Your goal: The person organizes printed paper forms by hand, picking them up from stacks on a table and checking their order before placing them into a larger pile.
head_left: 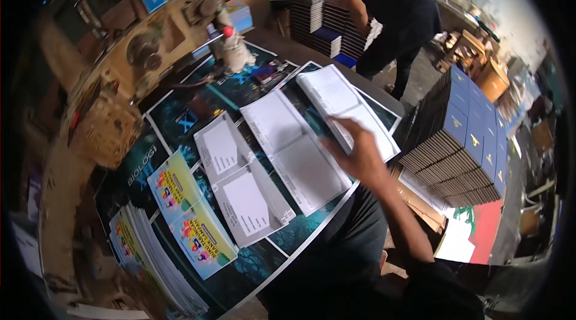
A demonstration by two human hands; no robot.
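Observation:
My right hand (365, 157) reaches in from the lower right, thumb and fingers apart. It hovers over or touches the left edge of the rightmost pile of white printed sheets (336, 89); contact is unclear. Left of that lies another pile of white sheets (276, 117). Beside it are grey-and-white printed sheets (243, 197), then yellow-and-blue booklet covers (201, 227) with cartoon figures. At the lower left, a thick fanned stack of similar covers (150, 260) leans over. My left hand is not seen.
Dark teal printed sheets (174, 101) cover the worktop. A worn metal machine (144, 50) stands along the left, near a whitish cone-shaped object (235, 56). Tall piles of blue-covered books (459, 134) stand at right. Behind, another person (396, 8) stands beside stacked books (312, 20).

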